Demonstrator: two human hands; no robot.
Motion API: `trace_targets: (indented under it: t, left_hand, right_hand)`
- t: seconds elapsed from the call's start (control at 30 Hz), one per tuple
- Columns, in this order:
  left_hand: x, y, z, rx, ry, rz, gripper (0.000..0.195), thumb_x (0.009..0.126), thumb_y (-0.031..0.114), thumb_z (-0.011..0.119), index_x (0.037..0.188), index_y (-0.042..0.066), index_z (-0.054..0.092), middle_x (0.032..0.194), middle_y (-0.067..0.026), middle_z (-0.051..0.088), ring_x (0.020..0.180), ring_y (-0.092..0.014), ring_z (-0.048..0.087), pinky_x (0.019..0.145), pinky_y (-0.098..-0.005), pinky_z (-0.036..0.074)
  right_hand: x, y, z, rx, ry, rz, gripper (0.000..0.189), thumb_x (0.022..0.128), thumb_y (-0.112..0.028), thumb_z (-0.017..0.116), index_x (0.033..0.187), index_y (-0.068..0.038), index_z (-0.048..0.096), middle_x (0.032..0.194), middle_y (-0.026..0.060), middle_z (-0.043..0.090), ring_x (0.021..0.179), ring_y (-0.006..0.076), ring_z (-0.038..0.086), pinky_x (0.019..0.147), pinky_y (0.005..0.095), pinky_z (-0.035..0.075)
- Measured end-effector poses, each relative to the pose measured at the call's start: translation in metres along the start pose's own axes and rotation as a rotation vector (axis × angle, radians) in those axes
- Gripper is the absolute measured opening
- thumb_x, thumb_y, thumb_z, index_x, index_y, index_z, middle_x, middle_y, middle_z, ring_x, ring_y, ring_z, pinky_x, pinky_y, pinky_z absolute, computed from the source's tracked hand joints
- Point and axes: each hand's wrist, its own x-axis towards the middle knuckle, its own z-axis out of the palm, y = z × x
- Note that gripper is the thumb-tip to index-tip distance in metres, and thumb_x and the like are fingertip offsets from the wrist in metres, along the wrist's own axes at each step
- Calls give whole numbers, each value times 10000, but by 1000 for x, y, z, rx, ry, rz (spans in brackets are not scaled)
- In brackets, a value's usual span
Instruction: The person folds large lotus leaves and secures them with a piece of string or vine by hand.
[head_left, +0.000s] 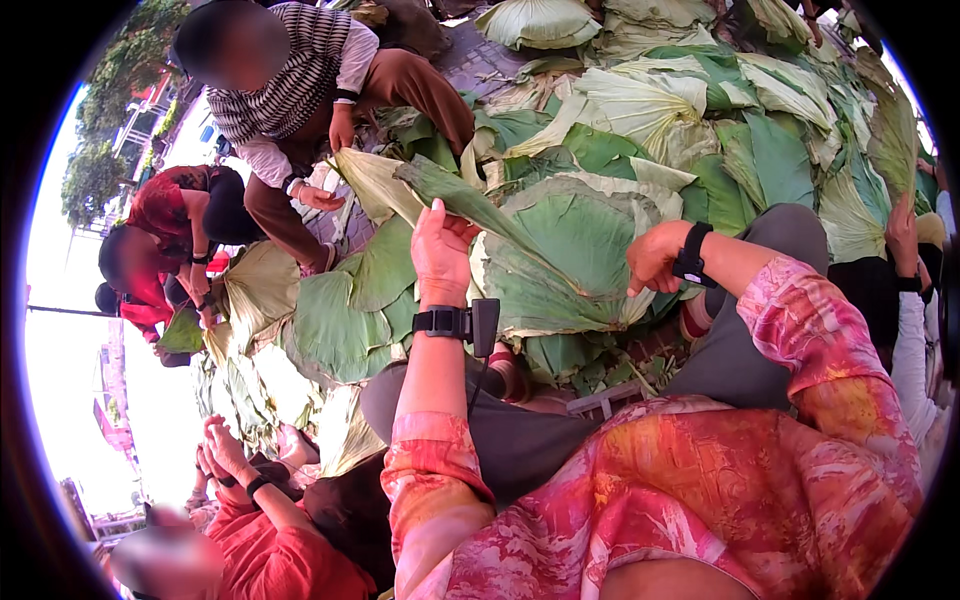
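Observation:
A folded, partly dried large green leaf slants over the pile, its upper end at the fingers of my left hand. That hand is palm up, fingers raised and curled round the leaf's edge. My right hand hangs over the pile's right side with its fingers bent; whether it pinches anything is not clear. Between my hands lies a broad round leaf on a stack of others, brown along its rim. Beneath it, a green leaf with radiating veins spreads towards my knees. Both wrists carry black straps.
Opposite me a seated person in a striped vest holds a pale dried leaf. Other people work at the left, lower left and far right. Heaped leaves cover the ground beyond; more leaves lie at my left. A low stool's edge shows below me.

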Motion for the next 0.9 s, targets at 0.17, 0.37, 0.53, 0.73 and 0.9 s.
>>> trace_targets:
  t: [0.17,0.37,0.53,0.73,0.9]
  left_hand:
    - [3,-1,15,-50,-122,-131,296,961,292,458,1085,45,565,1038,-117,646,935,-289,619,785,-429,494]
    - [2,-6,36,-26,-144,-203,352,961,345,438,1124,57,560,1033,-105,645,916,-269,618,749,-416,504]
    - [2,-7,47,11,-175,-193,352,963,313,430,1148,33,533,1108,-122,611,941,-280,615,772,-421,521]
    - [-11,-21,78,321,-249,-64,459,958,346,449,1234,-18,477,1111,-122,589,909,-212,623,728,-352,551]
    - [-3,-17,92,647,-190,86,382,940,274,544,1157,-40,567,1009,-106,631,873,-181,638,719,-294,529]
  right_hand:
    - [2,-13,-17,-25,300,-385,370,860,-324,627,837,45,607,708,130,652,598,205,647,560,321,527]
    - [-7,-42,-36,290,708,-883,226,829,-190,649,850,28,593,662,91,634,572,145,615,565,305,512]
    - [-25,-64,-40,386,1057,-1051,243,807,-183,688,932,-3,583,749,56,624,688,116,594,652,269,492]
    - [-13,-84,-41,207,1564,-1042,393,723,-233,747,1007,-19,580,880,83,623,785,254,595,745,308,488]
    - [3,-68,-67,724,1132,-1014,274,818,-121,625,1066,-4,610,923,59,663,829,144,604,766,296,479]
